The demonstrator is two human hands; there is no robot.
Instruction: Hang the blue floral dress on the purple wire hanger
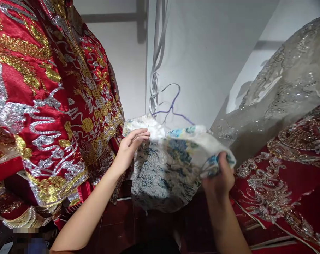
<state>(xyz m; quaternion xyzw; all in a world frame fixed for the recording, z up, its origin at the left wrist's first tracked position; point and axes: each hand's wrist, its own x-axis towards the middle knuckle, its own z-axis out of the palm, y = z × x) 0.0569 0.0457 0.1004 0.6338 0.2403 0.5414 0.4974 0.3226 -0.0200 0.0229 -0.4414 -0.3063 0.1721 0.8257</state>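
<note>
A white floral garment (162,173) with blue and pale yellow patterns and a ruffled front hangs before me on a thin purple hanger (172,105). The hanger's hook shows above the garment. At the garment's upper left edge is my left hand (132,146), its fingers closed on the cloth. On the other side my right hand (221,176) grips the sleeve or shoulder end, thumb on top. That end is somewhat blurred and pulled out to the right. My right fingers are partly hidden behind the fabric.
Red jackets (88,88) with gold and silver embroidery hang close on the left. A sparkling pale gown (289,84) and a red beaded garment (289,187) crowd the right. Behind stand a white wall (213,46) and a white metal rack post (156,53). The floor (117,225) is dark red.
</note>
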